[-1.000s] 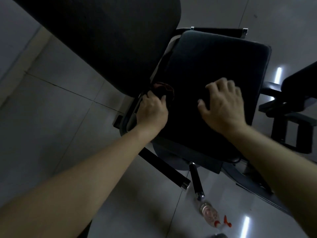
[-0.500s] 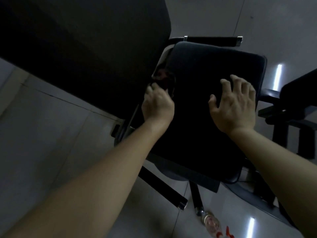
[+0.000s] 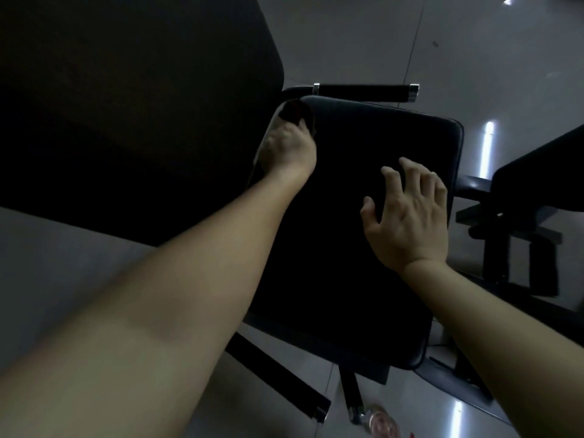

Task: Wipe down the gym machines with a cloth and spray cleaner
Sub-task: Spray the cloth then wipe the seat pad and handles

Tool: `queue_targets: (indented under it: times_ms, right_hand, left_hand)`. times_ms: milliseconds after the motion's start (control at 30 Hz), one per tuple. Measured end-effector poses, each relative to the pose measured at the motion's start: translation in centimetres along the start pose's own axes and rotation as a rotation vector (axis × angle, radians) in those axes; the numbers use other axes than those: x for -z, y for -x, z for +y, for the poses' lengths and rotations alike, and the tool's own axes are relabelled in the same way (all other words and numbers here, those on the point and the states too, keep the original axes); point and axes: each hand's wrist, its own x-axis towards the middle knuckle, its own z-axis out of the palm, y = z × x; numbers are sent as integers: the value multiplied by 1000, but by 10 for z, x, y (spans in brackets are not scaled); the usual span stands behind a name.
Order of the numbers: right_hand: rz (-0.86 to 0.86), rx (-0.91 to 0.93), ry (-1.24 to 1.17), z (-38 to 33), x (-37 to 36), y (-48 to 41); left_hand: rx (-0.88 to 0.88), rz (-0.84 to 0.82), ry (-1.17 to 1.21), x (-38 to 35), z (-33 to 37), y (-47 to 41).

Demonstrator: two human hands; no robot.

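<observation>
At far corner of seat pad (image 3: 363,263), cloth (image 3: 292,111) clamped in left hand (image 3: 289,150), beyond its knuckles; right hand (image 3: 407,218) splayed on pad.

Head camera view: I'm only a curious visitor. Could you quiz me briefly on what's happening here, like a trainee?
1. True or false: the right hand holds nothing.
2. Fill in: the left hand grips the dark crumpled cloth at the black padded seat's far ___ corner.
3. The clear plastic spray bottle lies: A on the seat, B on the grey tiled floor, C in a hand.
Key: 1 true; 2 left; 3 B.
</observation>
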Motion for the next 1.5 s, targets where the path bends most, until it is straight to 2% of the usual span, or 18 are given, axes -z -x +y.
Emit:
queue_targets:
  times_ms: [100,200,400,533,700,867,1033,1133,1267,1333,1500]
  right_hand:
    - [-23,1,-18,-2,6,1]
    - [-43,3,-16,-2,7,1]
    - [-48,-20,10,-3,5,-1]
    - [-33,-3,1,-1,1,-1]
    - [-43,-8,-29,-1,6,-1]
    - [-84,-14,-14,-1,9,-1]
    - [-68,-27,-8,-2,6,-3]
    - [-66,-17,-23,0,6,-3]
    - [-56,-13,-63,1,5,-4]
    - [-57,-12,-80,4,3,-2]
    - [-75,-13,-97,4,7,-2]
  left_hand:
    - [-35,66,-82,-6,-47,54]
    - [12,31,-68,-8,-64,83]
    - [147,-13,70,-15,6,11]
    - [195,121,136,-13,48,-48]
    - [60,114,24,-18,21,-15]
    - [44,63,-73,-14,-28,46]
    - [173,84,20,-25,24,-10]
    - [89,111,13,-24,59,-50]
    - [-121,1,-243,-16,79,-77]
    - [-249,-40,-285,-16,78,-76]
    - [-545,-115,-42,-5,48,-58]
